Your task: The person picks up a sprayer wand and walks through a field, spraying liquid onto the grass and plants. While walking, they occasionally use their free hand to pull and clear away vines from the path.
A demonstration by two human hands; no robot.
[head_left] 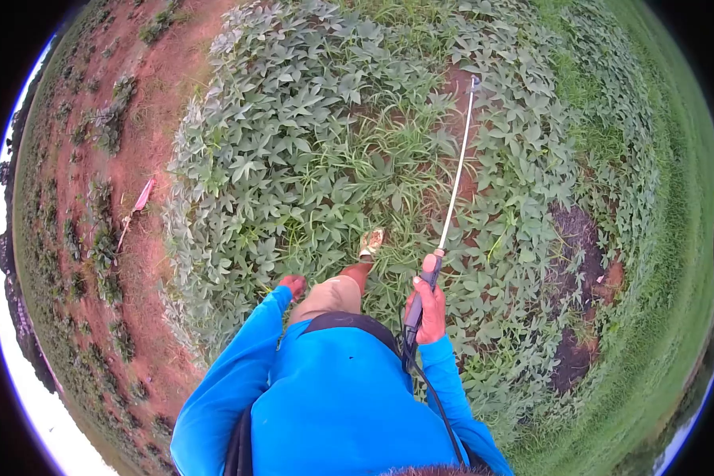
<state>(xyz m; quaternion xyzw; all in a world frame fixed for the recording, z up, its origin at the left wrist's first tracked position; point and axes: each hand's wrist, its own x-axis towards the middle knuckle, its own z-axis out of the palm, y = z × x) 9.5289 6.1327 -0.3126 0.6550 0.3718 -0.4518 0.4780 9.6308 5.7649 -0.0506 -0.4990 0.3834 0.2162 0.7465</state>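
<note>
My right hand [430,311] is wrapped around the dark handle of a sprayer wand [459,170], thumb lying along the top. The wand's long pale tube reaches forward and slightly right, ending in a small nozzle [474,81] over a strip of bare soil among the leaves. A thin black hose [435,394] runs from the handle back along my right side. Beside my left hip hangs my left hand [294,286], small in view, its fingers curled with nothing visible in them. It is nearest to the broad-leaved plants [246,166].
Long grass [401,139] grows between the crop plants, around my forward foot [370,241]. Reddish bare soil [152,262] lies to the left, with a pink-and-white marker [144,195] on a stick. A dark patch of ground [575,270] is at the right, beside a grassy strip [666,262].
</note>
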